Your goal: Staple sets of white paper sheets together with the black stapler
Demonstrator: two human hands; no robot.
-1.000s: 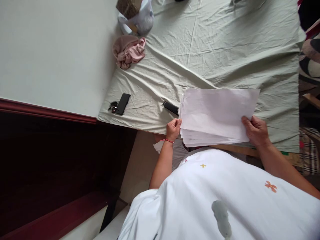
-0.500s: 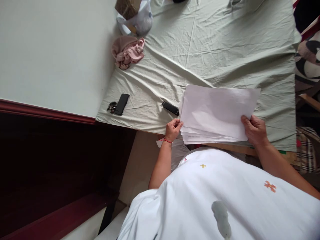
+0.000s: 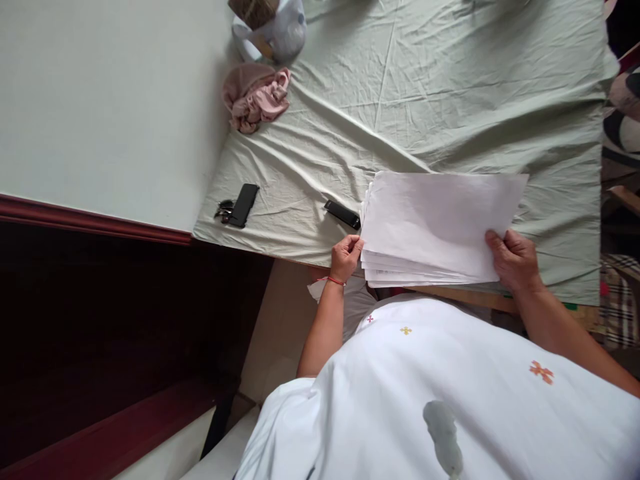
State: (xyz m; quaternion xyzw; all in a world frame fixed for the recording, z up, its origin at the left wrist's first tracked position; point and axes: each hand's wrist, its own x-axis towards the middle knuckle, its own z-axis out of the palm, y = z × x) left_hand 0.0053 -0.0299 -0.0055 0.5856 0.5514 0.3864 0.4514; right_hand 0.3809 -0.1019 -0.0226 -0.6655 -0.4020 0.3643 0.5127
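A thick stack of white paper sheets (image 3: 435, 223) is held over the near edge of a bed covered by a pale green sheet (image 3: 450, 100). My left hand (image 3: 346, 257), with a red thread at the wrist, pinches the stack's left edge. My right hand (image 3: 515, 260) grips the stack's right lower corner, thumb on top. The sheets fan out slightly along the near edge. A small black device (image 3: 342, 214) lies on the sheet just left of the stack, close to my left hand.
A black phone (image 3: 244, 205) with keys beside it lies near the bed's left corner. A pink cloth bundle (image 3: 256, 95) and a white bag (image 3: 273, 28) sit at the wall. Dark red wooden trim (image 3: 100, 227) runs on the left. Patterned fabric (image 3: 623, 113) lies at right.
The paper stack has shifted slightly to the right and settled a little; both hands keep their grip on it. The view moved a bit.
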